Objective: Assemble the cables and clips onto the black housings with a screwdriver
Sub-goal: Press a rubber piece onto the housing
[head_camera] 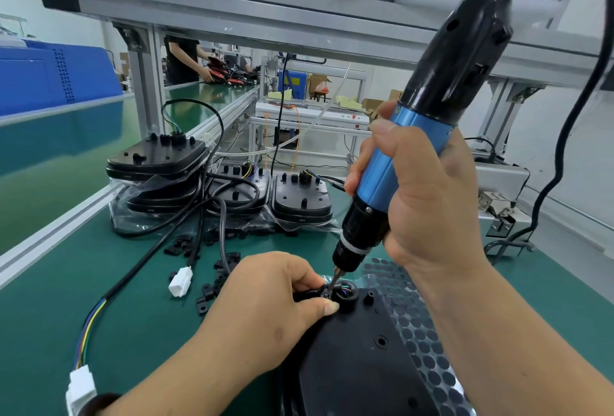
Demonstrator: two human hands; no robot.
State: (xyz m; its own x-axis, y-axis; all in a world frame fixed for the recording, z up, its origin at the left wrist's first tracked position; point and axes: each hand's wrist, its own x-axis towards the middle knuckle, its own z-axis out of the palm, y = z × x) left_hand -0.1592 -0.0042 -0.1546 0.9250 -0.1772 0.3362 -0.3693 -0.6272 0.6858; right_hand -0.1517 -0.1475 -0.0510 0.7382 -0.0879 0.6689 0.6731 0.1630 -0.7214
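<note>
A black housing [360, 349] lies in front of me on the green mat. My right hand [428, 196] grips a blue and black electric screwdriver [415, 149], tilted, its bit tip down at a clip beside the round cable grommet [345, 292] on the housing. My left hand [269, 302] pinches the black cable and clip against the housing right at the bit. Loose black clips [181, 244] are scattered on the mat. A black cable runs left to a white connector [181, 281]; a second white connector [79, 385] sits near my left wrist.
Stacks of black housings [159, 163] with cables stand at the back of the mat. A sheet of round black pads [422, 332] lies under the housing on the right. An aluminium frame shelf [232, 7] hangs overhead. A person works at a far bench [182, 60].
</note>
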